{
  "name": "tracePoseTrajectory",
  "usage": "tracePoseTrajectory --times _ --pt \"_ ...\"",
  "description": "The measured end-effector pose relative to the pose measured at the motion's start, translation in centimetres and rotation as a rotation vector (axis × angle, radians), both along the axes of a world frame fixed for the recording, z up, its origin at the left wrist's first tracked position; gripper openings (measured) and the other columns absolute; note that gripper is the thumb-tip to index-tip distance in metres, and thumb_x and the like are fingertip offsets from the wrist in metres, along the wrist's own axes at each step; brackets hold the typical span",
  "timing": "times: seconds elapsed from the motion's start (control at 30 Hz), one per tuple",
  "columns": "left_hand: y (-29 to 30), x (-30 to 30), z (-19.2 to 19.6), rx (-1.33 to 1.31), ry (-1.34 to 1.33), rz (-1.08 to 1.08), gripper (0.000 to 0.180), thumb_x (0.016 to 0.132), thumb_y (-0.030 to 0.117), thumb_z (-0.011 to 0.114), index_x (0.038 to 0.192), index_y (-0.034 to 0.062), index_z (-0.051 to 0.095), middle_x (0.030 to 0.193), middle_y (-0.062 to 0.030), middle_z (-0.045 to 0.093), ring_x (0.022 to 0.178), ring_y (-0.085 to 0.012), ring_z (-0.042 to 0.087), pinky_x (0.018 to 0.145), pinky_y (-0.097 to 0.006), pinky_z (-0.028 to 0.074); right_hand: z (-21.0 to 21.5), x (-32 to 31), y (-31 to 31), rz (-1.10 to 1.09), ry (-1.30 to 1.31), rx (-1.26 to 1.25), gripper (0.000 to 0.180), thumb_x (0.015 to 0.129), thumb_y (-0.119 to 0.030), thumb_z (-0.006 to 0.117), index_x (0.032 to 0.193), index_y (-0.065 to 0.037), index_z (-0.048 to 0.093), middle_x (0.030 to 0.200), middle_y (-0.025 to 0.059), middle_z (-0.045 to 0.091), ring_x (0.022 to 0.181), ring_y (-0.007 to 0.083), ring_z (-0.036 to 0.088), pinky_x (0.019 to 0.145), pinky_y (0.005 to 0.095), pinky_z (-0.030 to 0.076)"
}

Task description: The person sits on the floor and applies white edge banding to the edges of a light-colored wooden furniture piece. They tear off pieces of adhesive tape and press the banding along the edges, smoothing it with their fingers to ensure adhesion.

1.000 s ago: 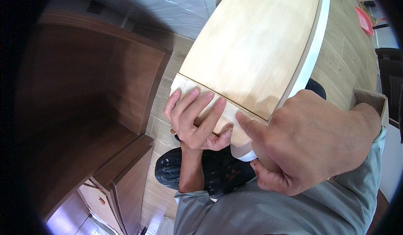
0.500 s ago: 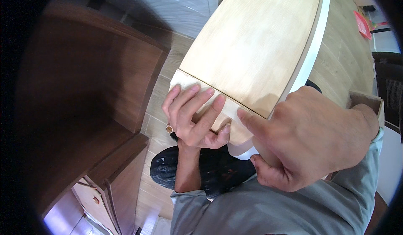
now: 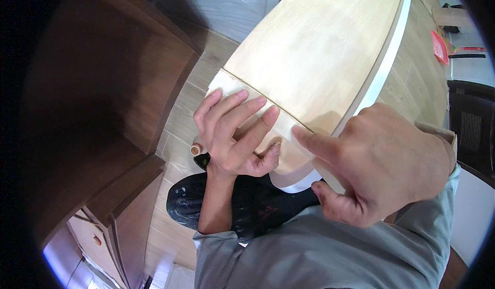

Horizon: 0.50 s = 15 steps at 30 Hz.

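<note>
A long pale wood board (image 3: 319,46) with a white edge band (image 3: 384,75) stretches away from me. A narrow seam divides it from a pale wood end piece (image 3: 291,160) with a rounded near corner. My left hand (image 3: 234,134) rests across that end piece, fingers spread with their tips near the seam and the thumb apart on the near side. On the right, my right hand (image 3: 384,165) presses its index fingertip on the end piece just below the seam. Its thumb is at the near white edge, while the other fingers curl out of sight.
A dark brown cabinet (image 3: 98,67) stands at the left, with wood-look floor (image 3: 178,111) between it and the board. Near my left wrist, a small round tube end (image 3: 196,149) shows. A red dustpan (image 3: 440,47) and a black chair (image 3: 472,129) are at the right.
The view has shifted a little, so the cabinet appears further left and the dustpan lower. Both hands keep their places on the end piece.
</note>
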<state>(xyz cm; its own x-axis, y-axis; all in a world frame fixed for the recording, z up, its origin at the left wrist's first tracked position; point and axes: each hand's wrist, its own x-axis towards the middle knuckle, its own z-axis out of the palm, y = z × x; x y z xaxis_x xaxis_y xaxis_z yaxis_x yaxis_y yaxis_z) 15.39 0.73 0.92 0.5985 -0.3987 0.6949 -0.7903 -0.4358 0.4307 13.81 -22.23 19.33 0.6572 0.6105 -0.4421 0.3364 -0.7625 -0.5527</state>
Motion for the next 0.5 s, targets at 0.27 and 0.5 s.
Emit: tracePoseTrajectory --times 0.27,0.5 --pt "-0.2 -0.3 -0.2 -0.016 0.02 -0.011 0.039 0.088 0.043 0.069 0.112 0.0166 0.085 0.123 -0.0065 0.076 0.122 -0.0282 0.067 0.119 -0.053 0.039 -0.4 -0.3 0.1 -0.032 -0.008 -0.02 0.059 0.078 -0.026 0.07 0.118 0.017 0.068 0.053 0.0165 0.061 0.055 0.0388 0.07 0.054 0.0433 0.058" --pt "-0.7 -2.3 0.2 0.101 0.04 -0.104 0.051 0.097 0.049 0.067 0.133 0.014 0.077 0.141 -0.0065 0.072 0.137 -0.0301 0.062 0.123 -0.06 0.033 0.0 -0.7 0.7 -0.043 -0.056 -0.094 0.046 0.082 -0.028 0.067 0.109 0.009 0.072 0.057 0.0209 0.062 0.057 0.0436 0.067 0.059 0.0492 0.056"
